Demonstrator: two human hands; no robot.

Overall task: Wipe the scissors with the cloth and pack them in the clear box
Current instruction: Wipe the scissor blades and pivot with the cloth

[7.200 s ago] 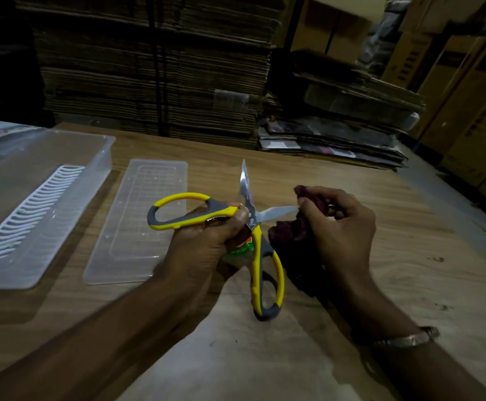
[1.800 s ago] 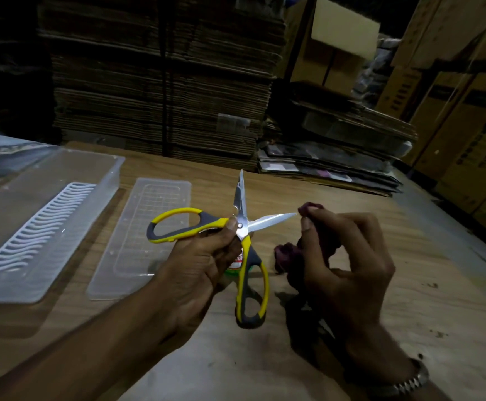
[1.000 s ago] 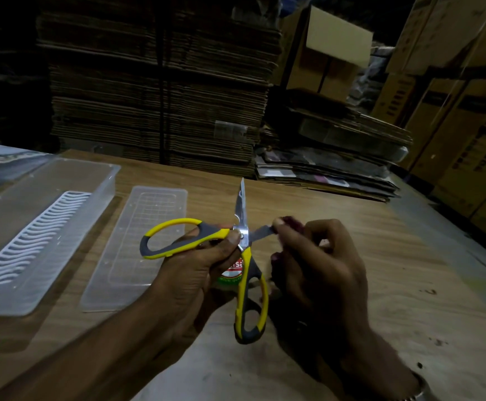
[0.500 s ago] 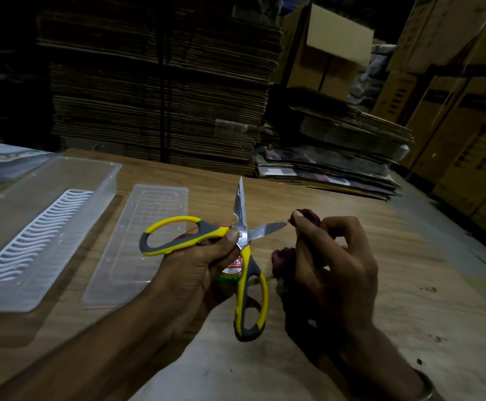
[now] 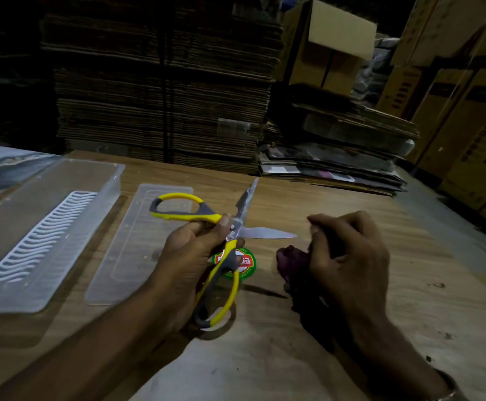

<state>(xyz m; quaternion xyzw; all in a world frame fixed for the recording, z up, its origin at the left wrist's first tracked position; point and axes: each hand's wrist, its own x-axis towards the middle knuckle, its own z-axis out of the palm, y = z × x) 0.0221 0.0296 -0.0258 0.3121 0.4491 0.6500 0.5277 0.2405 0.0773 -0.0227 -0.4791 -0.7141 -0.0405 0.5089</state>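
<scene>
My left hand (image 5: 189, 256) grips yellow-and-grey scissors (image 5: 230, 230) near the pivot, blades spread wide: one points up and away, the other points right. My right hand (image 5: 348, 261) holds a bunched dark purple cloth (image 5: 286, 259) just right of the horizontal blade tip, a small gap between them. The clear box (image 5: 47, 227) stands open at the left with a white slotted insert inside. Its clear lid (image 5: 137, 244) lies flat beside it.
A round green-and-red sticker (image 5: 246, 263) lies on the wooden table (image 5: 409, 299) under the scissors. Stacks of flattened cardboard (image 5: 163, 96) rise behind the table, and brown cartons (image 5: 473, 125) stand at the right. A metal bracelet shows on my right wrist.
My right hand with the cloth has slid off the horizontal blade tip and dropped to the right. The scissors tilted slightly, blades still spread.
</scene>
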